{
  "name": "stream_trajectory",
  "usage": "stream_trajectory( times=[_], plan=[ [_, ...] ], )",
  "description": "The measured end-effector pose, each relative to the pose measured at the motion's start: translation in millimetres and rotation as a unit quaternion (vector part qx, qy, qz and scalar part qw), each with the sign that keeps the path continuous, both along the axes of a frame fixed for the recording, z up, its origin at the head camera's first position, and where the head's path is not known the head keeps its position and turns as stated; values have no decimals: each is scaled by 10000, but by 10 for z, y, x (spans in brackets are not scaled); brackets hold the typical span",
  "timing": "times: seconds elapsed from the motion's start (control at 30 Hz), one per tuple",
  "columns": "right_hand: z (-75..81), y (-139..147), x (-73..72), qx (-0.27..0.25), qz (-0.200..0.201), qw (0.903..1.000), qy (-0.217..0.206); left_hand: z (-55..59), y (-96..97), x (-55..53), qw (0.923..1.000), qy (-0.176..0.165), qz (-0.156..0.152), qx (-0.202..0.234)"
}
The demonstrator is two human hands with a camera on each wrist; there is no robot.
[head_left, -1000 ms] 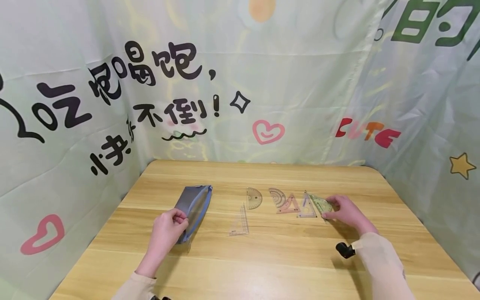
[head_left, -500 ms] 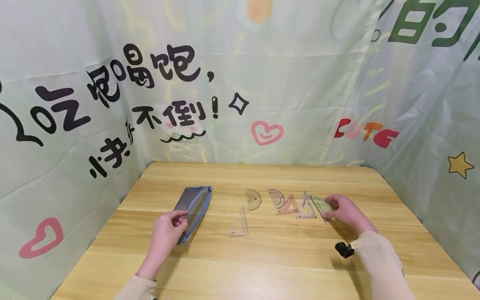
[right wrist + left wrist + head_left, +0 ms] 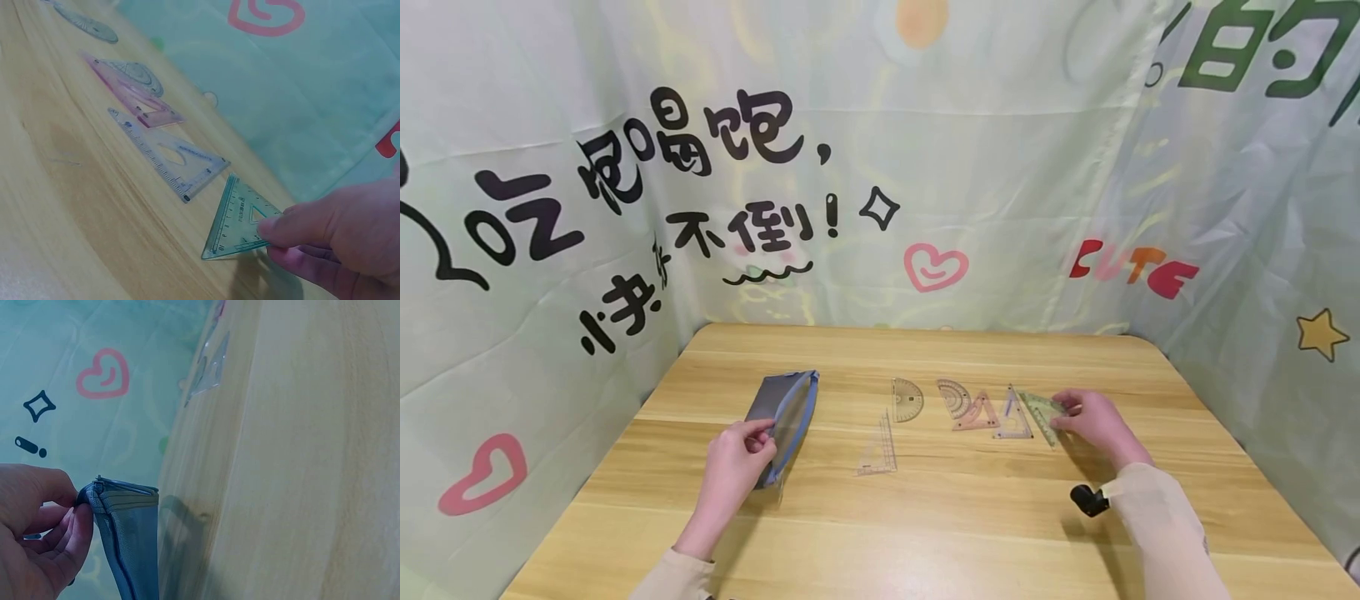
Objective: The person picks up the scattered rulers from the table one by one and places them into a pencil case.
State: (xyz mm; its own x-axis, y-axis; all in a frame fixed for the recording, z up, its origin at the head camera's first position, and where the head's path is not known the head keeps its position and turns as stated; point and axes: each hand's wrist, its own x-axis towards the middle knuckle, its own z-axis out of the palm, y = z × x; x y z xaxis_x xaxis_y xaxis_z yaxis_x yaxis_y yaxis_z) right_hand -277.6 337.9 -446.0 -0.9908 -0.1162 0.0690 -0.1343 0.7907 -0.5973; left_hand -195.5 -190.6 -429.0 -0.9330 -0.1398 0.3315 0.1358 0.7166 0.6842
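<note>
My left hand (image 3: pixel 737 458) pinches the edge of a blue-grey zippered pouch (image 3: pixel 767 400) at the left of the table. The pouch's mouth gapes toward the right; its zipper end (image 3: pixel 128 485) shows in the left wrist view. On the right, my right hand (image 3: pixel 1099 427) pinches a green transparent set square (image 3: pixel 232 219) by one side, between thumb and fingers. One corner of it points down toward the tabletop. Beside it lies a clear bluish set square (image 3: pixel 181 164), then a pink set square (image 3: pixel 128 94) overlapping a protractor (image 3: pixel 140 75).
Between the hands, another protractor (image 3: pixel 908 400) and a clear set square (image 3: pixel 878 450) lie flat on the wooden table (image 3: pixel 925 533). Printed fabric (image 3: pixel 1000 183) hangs along the table's back and sides. A black device (image 3: pixel 1088 500) is strapped at the right wrist.
The green set square has turned slightly in my right hand, and the thumb has shifted up along it. The pouch's far end has moved a little left with my left hand.
</note>
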Motion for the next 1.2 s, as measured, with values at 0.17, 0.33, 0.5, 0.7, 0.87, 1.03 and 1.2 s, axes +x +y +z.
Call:
stream_trajectory(
  times=[0.17, 0.33, 0.5, 0.7, 0.87, 1.03, 1.2],
  plan=[
    [47, -17, 33, -173, -53, 9997, 142, 5, -5, 1, 10000, 15, 13, -35],
    [105, -59, 46, -246, -106, 9995, 143, 5, -6, 6, 10000, -12, 4, -62],
    [150, -88, 52, -513, -199, 9985, -18, 13, 8, 4, 10000, -79, -31, 1],
    [221, -140, 57, -777, -506, 9955, -202, 32, 36, 10, 9999, -130, -59, 90],
    [286, -237, 43, -1113, -670, 9908, -385, 34, 62, 24, 9998, -125, -74, 163],
    [320, -356, 22, -1555, -670, 9845, -460, 21, 87, 23, 9995, -122, -135, 248],
    [324, -514, -26, -1771, -689, 9809, -407, 8, 92, 14, 9995, -98, -116, 276]
  ],
)
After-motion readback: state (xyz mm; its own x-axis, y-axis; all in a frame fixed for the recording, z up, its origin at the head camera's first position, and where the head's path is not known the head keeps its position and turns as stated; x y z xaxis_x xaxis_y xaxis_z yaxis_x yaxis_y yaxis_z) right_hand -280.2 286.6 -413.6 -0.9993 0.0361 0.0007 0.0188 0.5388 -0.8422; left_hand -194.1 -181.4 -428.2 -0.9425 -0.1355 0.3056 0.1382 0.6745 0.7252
